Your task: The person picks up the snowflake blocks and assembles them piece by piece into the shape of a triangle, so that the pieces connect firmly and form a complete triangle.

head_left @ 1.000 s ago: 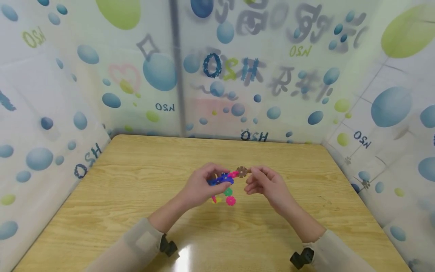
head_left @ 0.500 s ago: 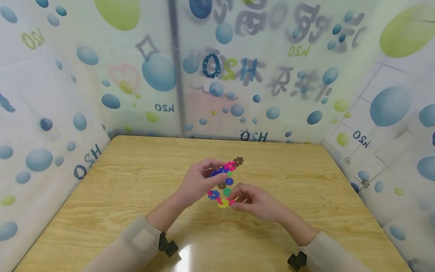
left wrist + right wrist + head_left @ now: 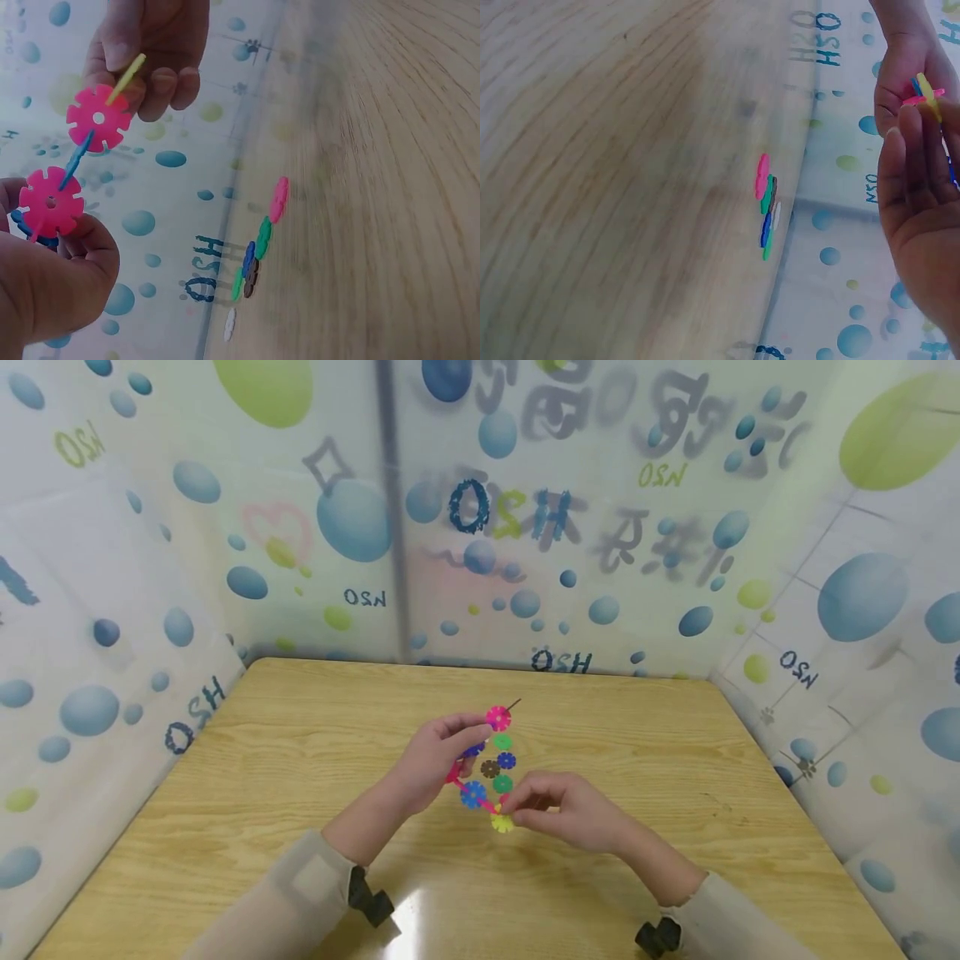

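Work in hand: a chain of flat, round, notched discs, plastic by the look of them, in pink, blue, yellow and one dark colour (image 3: pixel 473 794); it was held up between two bare hands, over the pale wood-grain table (image 3: pixel 337 710).
Left hand (image 3: pixel 429 764): thumb and fingers closed on the chain's blue section, near a bright pink notched disc (image 3: pixel 498 718) at the far end.
Right hand (image 3: pixel 573 810): thumb and index drawn narrow, pinching the bright yellow notched disc (image 3: pixel 502 823) at the near end; remaining fingers loosely bent.
Joints done: discs slotted edge into edge at crossed angles; in the left-wrist view, yellow sat in a pink disc's notch, and a blue one linked that pink to the next. A thin dark disc (image 3: pixel 515 703), seen edge-on, stuck out past the far pink one.
Chain count: not certain; the left fingers hid part of the middle.
Loose stock: six discs lay flat on the table, unjoined: one hot-pink (image 3: pixel 279 199), two green (image 3: pixel 263 238) (image 3: pixel 238 285), one dark blue (image 3: pixel 249 259), one brown (image 3: pixel 251 278), one white (image 3: pixel 229 325).
Chain ends: apart; no closed loop showed.
Progress, judged: well along, with more discs linked than a mere start. Those six remained unattached; whether all were wanted could not be told.
Yellow joint, judged: looked seated, though its firmness could not be read.
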Motion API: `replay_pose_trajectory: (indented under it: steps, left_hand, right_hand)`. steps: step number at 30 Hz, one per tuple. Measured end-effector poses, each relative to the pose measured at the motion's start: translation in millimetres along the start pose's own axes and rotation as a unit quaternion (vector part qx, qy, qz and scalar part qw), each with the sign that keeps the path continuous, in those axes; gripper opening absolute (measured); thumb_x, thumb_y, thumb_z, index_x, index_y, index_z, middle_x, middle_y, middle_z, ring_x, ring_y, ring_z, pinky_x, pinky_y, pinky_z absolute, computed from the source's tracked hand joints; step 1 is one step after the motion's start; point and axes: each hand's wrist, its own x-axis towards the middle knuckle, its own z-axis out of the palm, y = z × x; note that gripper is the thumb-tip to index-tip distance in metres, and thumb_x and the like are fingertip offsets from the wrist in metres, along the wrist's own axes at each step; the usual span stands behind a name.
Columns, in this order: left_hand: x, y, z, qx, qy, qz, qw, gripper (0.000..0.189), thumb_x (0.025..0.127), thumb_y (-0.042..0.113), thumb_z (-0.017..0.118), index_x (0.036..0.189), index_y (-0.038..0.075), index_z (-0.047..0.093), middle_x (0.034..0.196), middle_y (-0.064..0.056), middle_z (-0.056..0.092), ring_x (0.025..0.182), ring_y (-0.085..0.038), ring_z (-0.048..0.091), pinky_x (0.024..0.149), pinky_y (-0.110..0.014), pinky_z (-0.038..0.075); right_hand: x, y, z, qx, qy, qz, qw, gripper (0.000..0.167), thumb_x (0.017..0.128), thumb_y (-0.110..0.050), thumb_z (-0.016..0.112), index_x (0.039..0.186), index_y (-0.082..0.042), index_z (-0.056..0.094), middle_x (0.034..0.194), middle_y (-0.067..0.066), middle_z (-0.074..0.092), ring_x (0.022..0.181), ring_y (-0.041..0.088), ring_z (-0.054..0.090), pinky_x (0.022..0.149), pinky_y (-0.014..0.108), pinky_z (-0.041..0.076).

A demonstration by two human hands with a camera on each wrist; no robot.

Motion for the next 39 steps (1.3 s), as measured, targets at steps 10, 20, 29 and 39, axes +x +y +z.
replay_pose_trajectory:
  steps: [10,20,29,39]
  left_hand:
    - [3.4,-6.4,-1.6,0.045,-0.047,-0.031,0.9974,0.04,0.113,0.042,0.062,0.125,0.005,0.075,0.092,0.001,0.069,0.075,-0.015,0.055,0.072,-0.026,0.048]
    - [4.4,-10.6,2.1,0.06,-0.113,-0.051,0.9904,0.037,0.115,0.035,0.057,0.101,0.003,0.069,0.084,0.001,0.061,0.068,-0.014,0.049,0.064,-0.024,0.044]
    - [5.0,-9.6,0.2,0.021,-0.098,-0.063,0.9929,0.037,0.116,0.039,0.054,0.103,0.009,0.073,0.083,0.003,0.063,0.069,-0.013,0.05,0.068,-0.026,0.046]
    - [2.8,-10.1,4.9,0.13,-0.084,-0.019,0.9878,0.037,0.114,0.04,0.06,0.122,0.007,0.073,0.115,-0.019,0.075,0.086,-0.019,0.069,0.072,-0.028,0.056]
  right_hand:
    - [-0.4,-12,-4,0.003,0.013,-0.119,0.9928,0.018,0.104,-0.002,0.073,0.118,-0.011,0.08,0.108,0.008,0.079,0.091,0.009,0.07,0.078,0.029,0.061]
    - [5.8,-12,-5,-0.039,0.016,-0.203,0.9783,0.021,0.103,0.002,0.073,0.117,-0.013,0.077,0.106,0.006,0.074,0.083,0.01,0.061,0.066,0.025,0.056]
    - [2.9,-7,-3,-0.012,-0.068,-0.192,0.9789,0.02,0.101,-0.001,0.076,0.115,-0.015,0.079,0.115,0.008,0.074,0.093,0.01,0.065,0.074,0.027,0.062]
    - [3.6,-13,-2,-0.019,-0.009,-0.227,0.9737,0.016,0.1,0.001,0.077,0.107,-0.013,0.082,0.108,0.007,0.076,0.1,0.016,0.069,0.081,0.029,0.061]
